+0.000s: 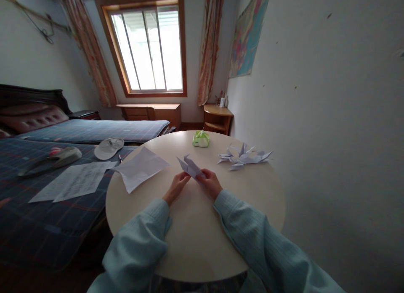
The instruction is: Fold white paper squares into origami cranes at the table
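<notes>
Left hand (180,185) and right hand (212,183) pinching pointed folded paper (191,167), creased sheet (142,168) to their left, spiky paper cluster (243,158) rightward, smooth round table (195,238) beneath

No txt legible; print on 2 sheets (82,180) & mark on green pkt (201,139) too small.

The folded paper (193,170) is pale lavender-white, like the flat sheet (142,169) and the paper pieces (244,157). The worktop (202,230) is cream, the packet (201,139) lime green and white, the sleeves (139,234) pale teal, the bedding (28,230) dark blue plaid with thin reddish lines.
</notes>
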Demonstrator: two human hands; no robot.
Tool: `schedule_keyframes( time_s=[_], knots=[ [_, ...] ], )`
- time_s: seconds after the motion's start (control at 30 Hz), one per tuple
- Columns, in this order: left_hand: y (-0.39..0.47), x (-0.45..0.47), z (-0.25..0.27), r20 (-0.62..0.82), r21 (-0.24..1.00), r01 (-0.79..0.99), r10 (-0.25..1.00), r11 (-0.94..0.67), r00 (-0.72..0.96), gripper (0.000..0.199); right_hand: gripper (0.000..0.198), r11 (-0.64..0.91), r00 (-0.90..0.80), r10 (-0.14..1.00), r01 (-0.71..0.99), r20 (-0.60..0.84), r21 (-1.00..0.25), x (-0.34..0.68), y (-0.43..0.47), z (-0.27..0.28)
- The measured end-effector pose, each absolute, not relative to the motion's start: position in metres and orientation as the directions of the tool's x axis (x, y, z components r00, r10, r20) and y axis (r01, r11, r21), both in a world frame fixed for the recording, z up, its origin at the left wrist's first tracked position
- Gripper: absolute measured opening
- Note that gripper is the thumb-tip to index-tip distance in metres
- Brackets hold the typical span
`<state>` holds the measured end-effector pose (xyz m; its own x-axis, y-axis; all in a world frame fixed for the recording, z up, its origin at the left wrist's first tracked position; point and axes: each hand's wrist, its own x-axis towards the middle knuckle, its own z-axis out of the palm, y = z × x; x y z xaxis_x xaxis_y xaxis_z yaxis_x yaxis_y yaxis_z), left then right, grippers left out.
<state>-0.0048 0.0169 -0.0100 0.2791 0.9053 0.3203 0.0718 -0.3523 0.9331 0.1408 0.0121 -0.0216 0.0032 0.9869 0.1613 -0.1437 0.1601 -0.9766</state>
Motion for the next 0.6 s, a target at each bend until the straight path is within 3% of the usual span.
schedule_keyframes(
  time_s=[0.23,0.6],
  knots=[
    [0.0188,-0.0058,-0.0087,0.321,0.93,0.085,0.903,-0.357,0.285,0.031,0.027,0.164,-0.012,0.986,-0.16,0.169,-0.973,0.1409,0.0136,-0.0246],
    [0.0192,-0.0027,-0.0099,0.337,0.93,0.052,0.9,-0.365,0.278,0.033,0.03,0.048,-0.07,0.995,-0.243,0.066,-0.969,0.1378,0.0054,-0.0151]
  ],
)
